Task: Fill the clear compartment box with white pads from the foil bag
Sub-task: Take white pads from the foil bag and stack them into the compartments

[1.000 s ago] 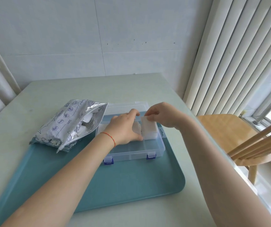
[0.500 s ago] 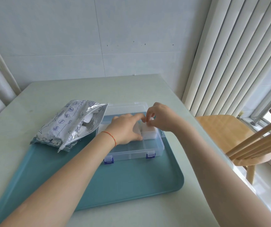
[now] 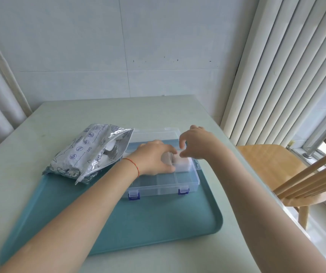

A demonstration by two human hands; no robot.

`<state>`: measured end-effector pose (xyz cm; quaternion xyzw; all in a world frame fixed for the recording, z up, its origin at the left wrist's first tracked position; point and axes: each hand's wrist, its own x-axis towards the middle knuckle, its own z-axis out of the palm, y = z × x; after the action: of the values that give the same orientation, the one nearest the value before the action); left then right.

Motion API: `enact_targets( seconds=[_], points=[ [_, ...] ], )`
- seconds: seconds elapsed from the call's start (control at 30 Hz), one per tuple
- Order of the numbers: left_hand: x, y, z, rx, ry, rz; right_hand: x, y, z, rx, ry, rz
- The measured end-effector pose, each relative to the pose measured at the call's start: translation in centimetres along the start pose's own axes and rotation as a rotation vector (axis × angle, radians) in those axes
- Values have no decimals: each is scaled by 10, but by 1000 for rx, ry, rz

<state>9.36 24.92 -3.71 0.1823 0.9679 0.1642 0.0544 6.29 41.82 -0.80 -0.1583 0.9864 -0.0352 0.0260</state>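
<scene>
right hand (image 3: 195,142) lifted off white pad (image 3: 183,164), fingers loosely curled

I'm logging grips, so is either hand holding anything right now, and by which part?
Right hand holds nothing. Left hand rests on white pads in the box; whether it grips them cannot be told.

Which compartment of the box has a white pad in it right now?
The far-right compartment of the clear box, just under the right hand. The near-row cells visible beside it show only the teal tray through the plastic.
</scene>
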Motion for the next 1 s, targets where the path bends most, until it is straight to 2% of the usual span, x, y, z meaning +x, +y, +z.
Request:
enact_targets(
  seconds=[0.07, 0.13, 0.2, 0.23, 0.27, 0.33, 0.4, 0.53, 0.7, 1.0],
  points=[
    [-11, -8, -11, -128, 225, 35, 3, -11, -4, 80, 98, -38],
    [-22, -22, -23, -129, 573, 43, 5, -26, -5, 171, 178, -100],
    [-37, -44, -36, -2, 844, -72, 10, -50, -2, 240, 214, -168],
    [-43, -54, -42, 52, 879, -163, 13, -61, 0, 258, 222, -193],
    [-51, -66, -47, 95, 843, -261, 16, -74, 2, 267, 230, -217],
    [-59, -83, -51, 163, 672, -416, 21, -91, 9, 282, 250, -239],
    [-66, -98, -49, 125, 587, -480, 29, -106, 17, 289, 259, -250],
    [-69, -122, -52, -238, 633, -453, 44, -125, 25, 270, 250, -231],
    [-75, -132, -60, -555, 515, -416, 58, -141, 25, 315, 308, -213],
    [-75, -151, -60, -586, 525, -516, 73, -162, 33, 257, 287, -192]
  ],
)
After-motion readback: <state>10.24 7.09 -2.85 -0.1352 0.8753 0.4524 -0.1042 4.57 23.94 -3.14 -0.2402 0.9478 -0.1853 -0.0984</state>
